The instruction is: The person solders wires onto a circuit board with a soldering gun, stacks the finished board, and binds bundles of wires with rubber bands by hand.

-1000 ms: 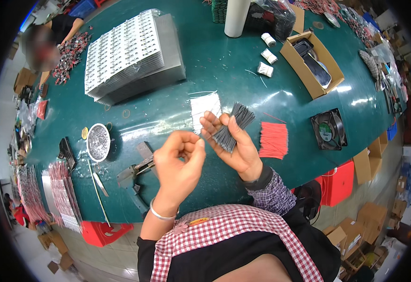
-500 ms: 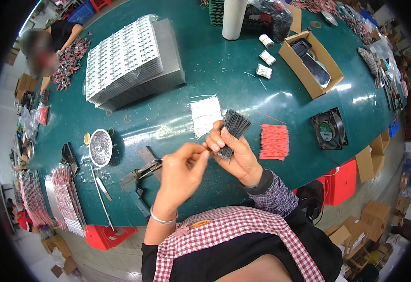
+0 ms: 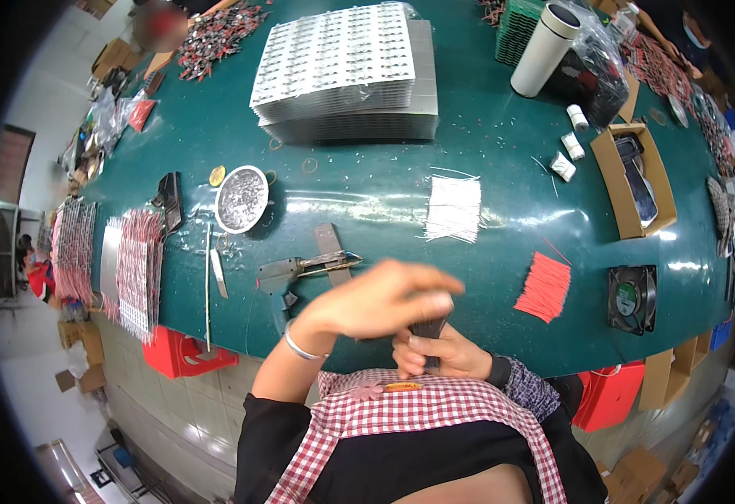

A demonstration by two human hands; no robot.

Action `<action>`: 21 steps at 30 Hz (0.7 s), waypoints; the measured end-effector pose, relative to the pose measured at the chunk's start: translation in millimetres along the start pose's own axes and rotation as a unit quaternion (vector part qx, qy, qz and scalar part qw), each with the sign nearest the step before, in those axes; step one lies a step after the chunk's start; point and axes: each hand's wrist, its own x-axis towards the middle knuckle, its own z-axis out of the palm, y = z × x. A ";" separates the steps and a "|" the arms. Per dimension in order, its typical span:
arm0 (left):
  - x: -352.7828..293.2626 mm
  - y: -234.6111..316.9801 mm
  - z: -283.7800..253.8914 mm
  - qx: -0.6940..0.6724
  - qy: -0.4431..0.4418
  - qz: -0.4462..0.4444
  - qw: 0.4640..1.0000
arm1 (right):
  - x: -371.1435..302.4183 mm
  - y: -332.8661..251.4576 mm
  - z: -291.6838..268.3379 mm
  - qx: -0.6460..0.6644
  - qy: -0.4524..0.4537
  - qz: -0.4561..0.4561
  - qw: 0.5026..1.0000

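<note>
My right hand (image 3: 455, 353) is wrapped round a bundle of thin black wires (image 3: 427, 331), held upright close to my checked apron. Over the top of that bundle is my left hand (image 3: 380, 299), blurred, with its fingers stretched out to the right and the thumb near the wire ends. I cannot tell whether it touches them. Beyond my hands, white wires (image 3: 453, 207) lie in a neat flat pile on the green table. A pile of red wires (image 3: 544, 287) sits to the right, one strand loose above it.
A glue gun (image 3: 287, 270) lies left of my hands, near a bowl of bits (image 3: 242, 199) and a knife (image 3: 218, 273). Stacked white panels (image 3: 334, 63) stand at the back. On the right are an open carton (image 3: 622, 181) and a black fan (image 3: 632, 298). Other people sit at the far edge.
My right hand has brought the black wires down toward my apron and turned them more upright. My left hand has moved from beside the bundle to over its top. The view has shifted.
</note>
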 end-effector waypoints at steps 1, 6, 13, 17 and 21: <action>-2.1 -13.4 -6.2 -0.001 0.138 0.069 0.988 | 2.5 -8.3 8.2 -0.023 0.011 0.002 1.000; 3.9 -55.8 -88.5 0.233 0.408 -0.086 0.878 | 9.0 -23.6 11.9 -0.007 -0.002 -0.041 0.999; 27.9 -161.8 -150.5 0.358 0.439 -0.165 0.807 | 15.8 -27.4 3.7 0.052 0.029 -0.108 0.992; 20.7 -173.6 -157.3 0.397 0.395 -0.165 0.812 | 17.8 -29.2 -7.9 0.057 0.055 -0.144 0.986; 26.9 -152.4 -123.8 0.337 0.327 -0.041 0.882 | 21.4 -42.8 -0.4 -0.019 0.161 -0.184 0.969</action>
